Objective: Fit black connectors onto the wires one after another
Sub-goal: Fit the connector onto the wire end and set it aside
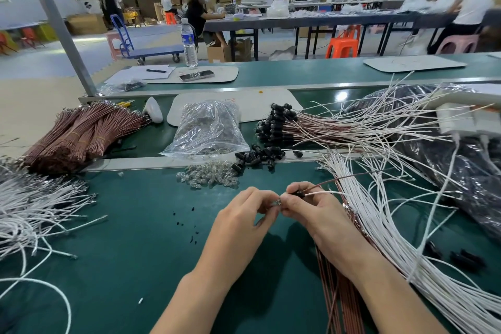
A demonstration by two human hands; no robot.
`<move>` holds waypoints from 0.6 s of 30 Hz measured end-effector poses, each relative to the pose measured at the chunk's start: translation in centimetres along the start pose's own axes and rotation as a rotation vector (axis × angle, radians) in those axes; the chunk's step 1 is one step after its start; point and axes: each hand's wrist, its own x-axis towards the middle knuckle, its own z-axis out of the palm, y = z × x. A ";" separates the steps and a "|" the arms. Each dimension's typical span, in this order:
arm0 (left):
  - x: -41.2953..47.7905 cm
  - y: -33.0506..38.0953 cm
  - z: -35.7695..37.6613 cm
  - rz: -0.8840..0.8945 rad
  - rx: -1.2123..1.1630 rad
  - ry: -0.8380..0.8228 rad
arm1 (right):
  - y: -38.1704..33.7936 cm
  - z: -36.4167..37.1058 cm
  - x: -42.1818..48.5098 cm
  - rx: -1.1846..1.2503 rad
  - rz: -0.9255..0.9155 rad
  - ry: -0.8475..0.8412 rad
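Centrally, over the dark green bench mat [135, 225], the right hand [311, 209] gripped a small black plastic connector [299, 193] w/ a thin brown wire [341, 179] & thin white wire [322, 192] trailing right; the left hand [244, 217] pinched a tiny clear part [277, 202] at its front; loose black connectors [257, 157] lay beyond, beside a heap of clear glass bulbs [208, 177].

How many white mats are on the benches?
3 white mats: one behind the clear bag, one by the water bottle, one far right; an edge sliver may be a fourth.
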 end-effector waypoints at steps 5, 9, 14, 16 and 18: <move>0.1 0.2 -0.2 0.025 0.055 0.033 | 0.0 0.0 0.1 0.136 0.067 -0.009; 0.0 0.2 -0.2 0.004 0.055 0.054 | 0.0 0.0 0.0 0.079 0.048 -0.035; 0.0 0.1 -0.1 -0.011 0.053 0.047 | 0.3 0.0 -0.2 0.001 0.019 -0.021; 0.0 0.1 0.0 -0.018 0.033 0.051 | 0.1 0.1 -0.3 -0.018 0.011 -0.011; -0.1 0.1 0.1 -0.028 0.008 0.055 | 0.1 0.1 -0.3 -0.026 0.000 0.004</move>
